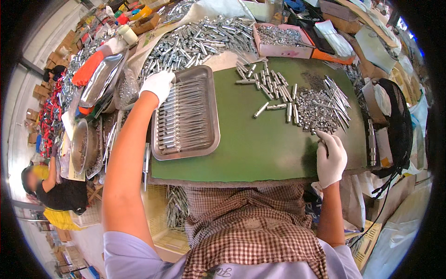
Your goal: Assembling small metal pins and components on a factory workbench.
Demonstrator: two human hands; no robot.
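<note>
My left hand [158,88], in a white glove, is at the upper left corner of a metal tray [215,111]. Its fingers are curled near the rim, and whatever they hold is hidden. Slender pointed metal rods [186,114] lie side by side across the tray, their thicker ends to the left. At the near edge of a heap of small metal pieces [318,109], my gloved right hand [331,158] pinches with thumb and forefinger; a small metal piece [314,132] shows at the fingertips. Short metal tubes [274,86] lie loose left of the heap.
A green mat [260,149] covers the worktop. Behind it are a large pile of metal tubes [200,39] and a pink box of small parts [284,50]. Long thin rods [338,100] lie right of the heap. Another person [55,186] is at the far left.
</note>
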